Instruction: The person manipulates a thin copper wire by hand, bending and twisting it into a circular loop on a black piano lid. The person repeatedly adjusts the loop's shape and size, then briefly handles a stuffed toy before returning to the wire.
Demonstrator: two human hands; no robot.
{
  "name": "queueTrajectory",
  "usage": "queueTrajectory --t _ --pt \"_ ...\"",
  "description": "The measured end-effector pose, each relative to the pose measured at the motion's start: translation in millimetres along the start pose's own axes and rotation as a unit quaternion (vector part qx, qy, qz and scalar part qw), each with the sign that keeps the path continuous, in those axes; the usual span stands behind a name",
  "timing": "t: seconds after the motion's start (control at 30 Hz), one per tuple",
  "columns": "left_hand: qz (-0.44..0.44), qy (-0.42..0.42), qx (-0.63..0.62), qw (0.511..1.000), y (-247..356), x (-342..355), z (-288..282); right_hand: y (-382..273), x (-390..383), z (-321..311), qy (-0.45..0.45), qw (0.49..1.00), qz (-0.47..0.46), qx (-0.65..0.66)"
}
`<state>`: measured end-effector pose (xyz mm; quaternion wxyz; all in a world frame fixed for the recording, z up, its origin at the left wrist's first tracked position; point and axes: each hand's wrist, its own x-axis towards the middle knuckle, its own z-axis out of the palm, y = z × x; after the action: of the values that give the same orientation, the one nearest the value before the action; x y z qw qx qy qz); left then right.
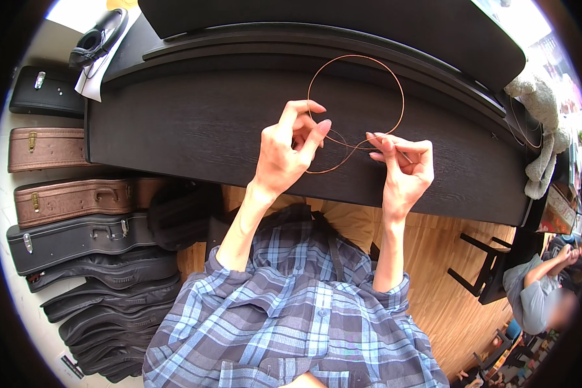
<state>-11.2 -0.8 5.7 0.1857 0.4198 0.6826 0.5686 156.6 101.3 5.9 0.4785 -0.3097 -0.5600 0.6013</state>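
A thin copper-coloured wire or string (355,55) forms a large loop above a smaller, crossing one, held just over a black wooden surface. My left hand (286,145) has its thumb and fingers curled at the left side of the loops, closed on the wire. My right hand (404,168) pinches the wire at the right, near where strands cross. The two hands are apart, with the smaller loop between them. Some fingertips and the exact grip points are partly hidden behind my own fingers.
The black piano-like furniture (207,129) spans ahead. Black headphones (97,35) lie at back left, a grey plush toy (540,116) at right. Instrument cases (71,200) line the left. A black stand (472,271) and another person (530,291) are at lower right.
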Motion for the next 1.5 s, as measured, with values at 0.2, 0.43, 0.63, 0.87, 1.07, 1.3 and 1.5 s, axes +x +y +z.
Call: queueTrajectory --t 0.2,0.43,0.63,0.87,1.07,1.3,1.5 --pt "0.004 -0.028 -0.147 0.989 1.3 -1.2 -1.3 2.9 -0.1 -2.7 -0.032 0.998 -0.01 -0.048" --pt "-0.036 0.011 -0.284 0.958 3.5 3.5 14.6 1.7 1.6 0.9 -0.065 0.991 -0.001 -0.113" --pt "-0.089 -0.062 -0.323 0.94 6.1 2.5 18.8 1.7 3.4 1.2 -0.096 0.986 -0.027 -0.134" --pt "-0.08 -0.078 -0.309 0.944 3.5 -1.2 27.3 3.9 2.7 -0.5 -0.093 0.99 -0.03 -0.097" --pt "-0.086 -0.05 -0.334 0.937 -2.4 -3.8 21.9 2.5 1.5 1.9 -0.077 0.984 -0.043 -0.156" --pt "-0.072 -0.004 -0.331 0.941 -1.0 -5.7 23.0 -0.6 3.0 2.0 -0.074 0.967 -0.103 -0.221" --pt "-0.065 0.019 -0.329 0.942 2.1 -4.8 24.4 -1.6 3.2 1.4 -0.125 0.954 -0.128 -0.242"
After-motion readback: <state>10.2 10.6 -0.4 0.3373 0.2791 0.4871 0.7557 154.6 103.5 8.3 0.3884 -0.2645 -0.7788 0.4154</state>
